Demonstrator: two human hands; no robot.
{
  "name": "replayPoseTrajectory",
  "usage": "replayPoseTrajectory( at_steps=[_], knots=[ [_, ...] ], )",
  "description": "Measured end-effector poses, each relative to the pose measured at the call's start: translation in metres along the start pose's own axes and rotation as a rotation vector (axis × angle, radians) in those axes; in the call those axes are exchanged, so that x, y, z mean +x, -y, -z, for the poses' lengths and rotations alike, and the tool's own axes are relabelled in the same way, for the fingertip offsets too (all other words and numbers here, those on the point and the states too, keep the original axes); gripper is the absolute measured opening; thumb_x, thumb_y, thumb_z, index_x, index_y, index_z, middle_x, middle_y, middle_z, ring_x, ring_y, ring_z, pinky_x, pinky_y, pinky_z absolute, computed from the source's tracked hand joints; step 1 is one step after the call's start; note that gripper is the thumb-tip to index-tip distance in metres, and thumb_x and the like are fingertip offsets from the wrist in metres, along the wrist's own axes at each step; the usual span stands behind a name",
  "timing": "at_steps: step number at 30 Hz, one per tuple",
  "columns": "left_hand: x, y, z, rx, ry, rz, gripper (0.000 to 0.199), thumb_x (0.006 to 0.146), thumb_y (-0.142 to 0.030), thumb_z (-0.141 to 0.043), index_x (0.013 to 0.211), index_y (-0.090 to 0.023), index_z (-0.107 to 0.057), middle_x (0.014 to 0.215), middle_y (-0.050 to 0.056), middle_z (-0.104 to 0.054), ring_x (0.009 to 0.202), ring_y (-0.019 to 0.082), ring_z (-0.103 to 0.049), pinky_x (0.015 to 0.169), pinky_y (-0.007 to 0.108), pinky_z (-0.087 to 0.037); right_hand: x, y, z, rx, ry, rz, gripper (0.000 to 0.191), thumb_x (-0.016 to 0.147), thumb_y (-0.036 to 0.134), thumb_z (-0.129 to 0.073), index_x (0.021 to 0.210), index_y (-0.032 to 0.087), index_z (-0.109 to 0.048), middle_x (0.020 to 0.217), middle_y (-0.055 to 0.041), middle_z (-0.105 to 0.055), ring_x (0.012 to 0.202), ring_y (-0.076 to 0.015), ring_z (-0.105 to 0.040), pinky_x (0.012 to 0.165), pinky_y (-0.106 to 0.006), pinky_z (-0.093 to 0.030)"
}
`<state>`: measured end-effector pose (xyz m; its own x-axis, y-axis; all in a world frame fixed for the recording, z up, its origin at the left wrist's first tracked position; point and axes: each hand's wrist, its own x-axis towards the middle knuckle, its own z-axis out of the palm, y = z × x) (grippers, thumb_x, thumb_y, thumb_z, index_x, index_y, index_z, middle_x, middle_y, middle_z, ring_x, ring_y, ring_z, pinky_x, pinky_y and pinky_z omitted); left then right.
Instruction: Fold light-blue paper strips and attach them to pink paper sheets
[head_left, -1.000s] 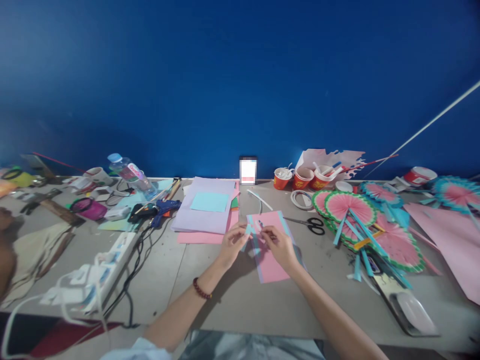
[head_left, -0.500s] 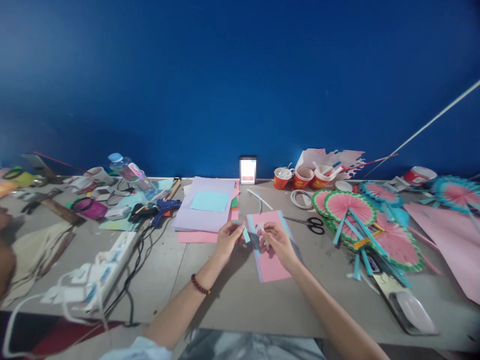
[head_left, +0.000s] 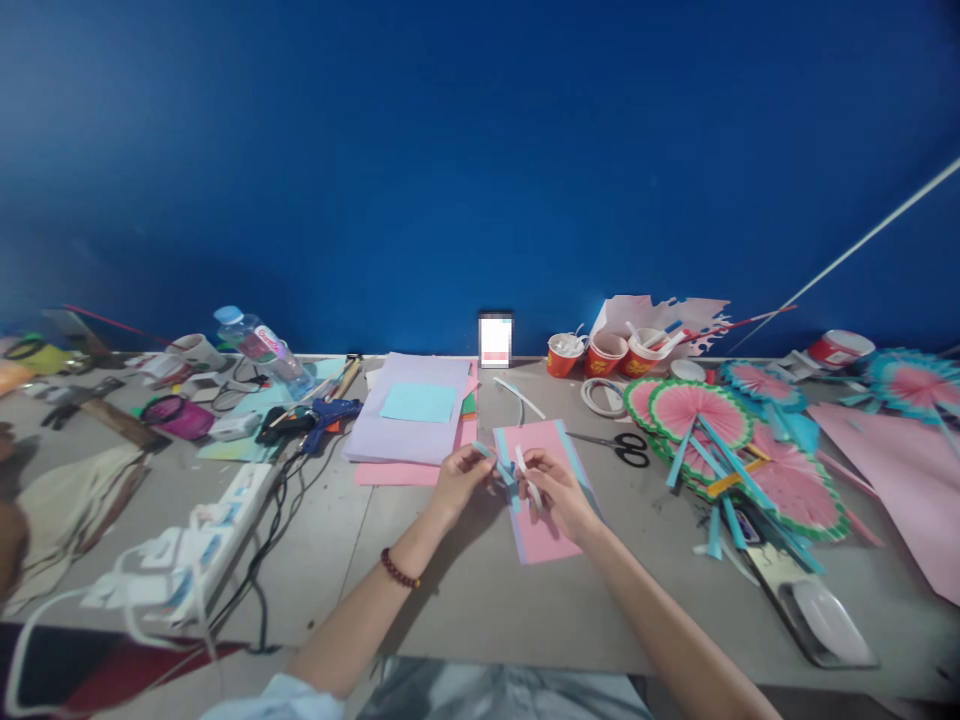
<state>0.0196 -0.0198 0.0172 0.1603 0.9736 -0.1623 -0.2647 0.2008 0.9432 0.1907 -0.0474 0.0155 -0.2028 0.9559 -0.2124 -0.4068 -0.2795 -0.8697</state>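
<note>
My left hand pinches a small blue strip between thumb and fingers, left of the pink sheet. Over that sheet, my right hand grips a thin white strip whose ends poke out past the fingers. The two hands are close together, with the strips near each other; whether these touch is too small to tell. Beneath lies the pink sheet with blue and lilac edges. Black-handled scissors rest to its right.
Stacked lilac paper, a blue glue gun and a power strip are on the left. Red cups stand at the back. Pleated pink fans and a white mouse lie right. Another person's hand shows at far left.
The blue strip in my left hand has turned from hanging down to slanting towards my right hand. The white strip now stands out more clearly from my right fingers.
</note>
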Motion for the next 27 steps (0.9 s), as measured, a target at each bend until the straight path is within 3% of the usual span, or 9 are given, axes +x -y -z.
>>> replayPoseTrajectory(
  at_steps=[3,6,12,15,20,27],
  knots=[
    [0.000,0.003,0.000,-0.016,0.038,0.027,0.036,0.060,-0.041,-0.083,0.083,-0.016,-0.071,0.062,0.003,-0.066,0.051,0.012,-0.057,0.052,0.026,-0.048,0.000,-0.002,0.003,-0.018,0.004,-0.011,0.032,0.072,0.040,-0.072,0.092,0.022,-0.054,0.061,0.0064,-0.058,0.038,-0.0068,-0.048,0.030,-0.017,-0.042],
    [0.001,0.007,0.002,-0.025,-0.001,0.038,0.038,0.060,-0.040,-0.083,0.086,-0.015,-0.071,0.063,0.003,-0.067,0.052,0.011,-0.058,0.053,0.025,-0.048,0.002,-0.006,0.007,-0.042,-0.021,0.006,0.033,0.073,0.041,-0.071,0.094,0.021,-0.055,0.058,0.0083,-0.057,0.029,-0.0025,-0.039,0.026,-0.014,-0.033],
    [0.005,0.005,0.007,-0.068,-0.115,0.063,0.042,0.059,-0.042,-0.084,0.086,-0.015,-0.067,0.062,0.003,-0.068,0.049,0.011,-0.058,0.049,0.021,-0.044,0.003,-0.006,0.010,0.006,0.032,-0.040,0.038,0.074,0.044,-0.071,0.099,0.023,-0.050,0.059,0.0090,-0.059,0.024,-0.0039,-0.040,0.023,-0.014,-0.026],
    [0.003,0.000,0.004,-0.132,-0.126,0.064,0.045,0.053,-0.038,-0.087,0.084,-0.016,-0.064,0.066,0.002,-0.068,0.061,0.015,-0.066,0.054,0.022,-0.048,0.002,-0.002,0.006,0.040,0.033,-0.029,0.037,0.073,0.042,-0.072,0.095,0.023,-0.050,0.061,0.0083,-0.059,0.027,-0.0032,-0.040,0.023,-0.014,-0.031],
    [-0.001,0.000,-0.003,-0.148,-0.095,0.047,0.042,0.051,-0.032,-0.088,0.082,-0.017,-0.062,0.075,0.000,-0.067,0.069,0.019,-0.070,0.061,0.025,-0.051,0.000,0.002,-0.002,0.082,-0.016,0.029,0.035,0.069,0.036,-0.077,0.090,0.022,-0.052,0.081,0.0029,-0.059,0.053,-0.0076,-0.055,0.026,-0.012,-0.037],
    [-0.003,0.006,-0.003,0.069,-0.038,0.032,0.032,0.059,-0.035,-0.083,0.081,-0.015,-0.072,0.078,0.007,-0.071,0.066,0.017,-0.064,0.065,0.028,-0.048,0.001,-0.005,-0.003,0.070,-0.010,0.041,0.039,0.071,0.038,-0.076,0.092,0.024,-0.046,0.066,0.0082,-0.053,0.042,-0.0055,-0.045,0.025,-0.012,-0.034]
  ],
)
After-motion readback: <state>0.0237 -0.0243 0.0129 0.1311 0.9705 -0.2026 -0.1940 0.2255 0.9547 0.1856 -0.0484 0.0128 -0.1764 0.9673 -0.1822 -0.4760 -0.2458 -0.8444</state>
